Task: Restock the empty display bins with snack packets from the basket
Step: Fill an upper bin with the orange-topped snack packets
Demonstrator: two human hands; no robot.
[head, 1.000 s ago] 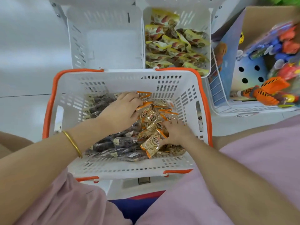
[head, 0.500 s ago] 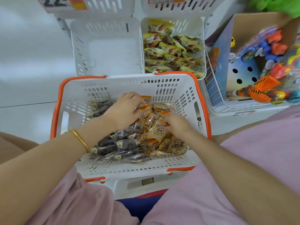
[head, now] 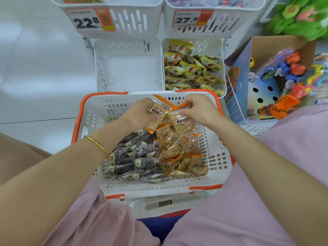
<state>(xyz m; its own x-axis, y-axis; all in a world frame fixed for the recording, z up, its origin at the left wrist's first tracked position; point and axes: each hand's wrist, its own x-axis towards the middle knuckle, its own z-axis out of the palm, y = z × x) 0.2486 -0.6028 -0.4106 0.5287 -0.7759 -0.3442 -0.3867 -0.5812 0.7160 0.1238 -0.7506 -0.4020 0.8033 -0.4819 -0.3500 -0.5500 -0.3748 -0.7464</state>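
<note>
The light was bright, white and even, seemingly from overhead, and the shadows were faint and soft-edged. The glossy floor (head: 35, 71) on the left threw back pale, smeared patches of glare, and small glints sat on the clear packets (head: 177, 150). The middle was sharp enough to read the price tags (head: 88, 20), but the green toy (head: 301, 16) in the top right corner was blurred. The lens stretched the forearms (head: 53, 174) wide near the bottom edge, and the bins (head: 99, 68) leaned outward.
</note>
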